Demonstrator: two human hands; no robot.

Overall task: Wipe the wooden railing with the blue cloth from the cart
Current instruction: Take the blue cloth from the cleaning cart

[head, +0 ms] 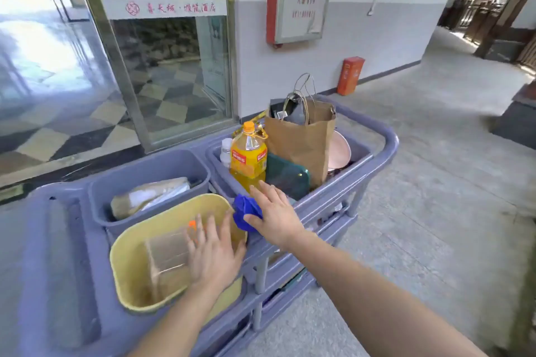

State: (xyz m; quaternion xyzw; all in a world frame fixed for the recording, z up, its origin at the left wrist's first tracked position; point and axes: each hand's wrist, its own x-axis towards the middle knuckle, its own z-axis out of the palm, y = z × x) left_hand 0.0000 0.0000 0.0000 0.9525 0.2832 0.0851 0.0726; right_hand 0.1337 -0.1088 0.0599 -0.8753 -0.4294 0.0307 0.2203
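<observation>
The right hand (274, 216) lay over the bunched blue cloth (245, 211), thumb pressed against its near side and fingers spread flat above it; whether the fingers had closed around the fabric could not be told. The cloth sat on the grey-blue cart (58, 255) at the rim between the yellow bin (130, 264) and the rear tray (359, 159). The left hand (213, 255) hovered palm-down and open over the yellow bin, fingers apart, above a clear bottle with an orange cap (171, 249) lying inside; contact could not be judged. A grey bin (150, 171) beside it held a wrapped bundle. In the rear tray stood an orange drink bottle (249, 158), a brown paper bag (304, 139), a dark green container (287, 177) and a pink bowl (339, 153). The cart stood on a concrete walkway by a glass door (162, 66), with dark wooden railing (475, 20) well apart at the far right.
</observation>
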